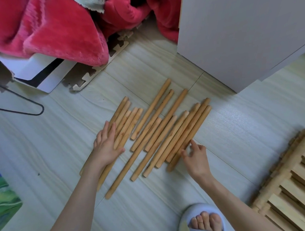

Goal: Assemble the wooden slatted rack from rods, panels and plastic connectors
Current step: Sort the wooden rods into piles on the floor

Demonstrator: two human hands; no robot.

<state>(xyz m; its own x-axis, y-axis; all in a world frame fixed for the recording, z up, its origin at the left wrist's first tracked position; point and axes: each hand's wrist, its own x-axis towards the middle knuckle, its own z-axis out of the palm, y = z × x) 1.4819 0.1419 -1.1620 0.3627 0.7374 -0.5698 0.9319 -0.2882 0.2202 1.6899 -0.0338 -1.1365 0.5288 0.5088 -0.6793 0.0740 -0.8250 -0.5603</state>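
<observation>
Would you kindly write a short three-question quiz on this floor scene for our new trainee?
1. True or false: the left hand lies flat on the wooden rods.
2. Where is the stack of slatted panels? A) under the red blanket B) at the right edge of the floor C) on the white cabinet
3. What does the right hand touch with its fingertips?

Key: 1 true; 2 B; 3 the rightmost rods' near ends.

Soft, even daylight, faint shadows, a pale sheen on the floor (236,122), edges bowed by wide-angle distortion.
</observation>
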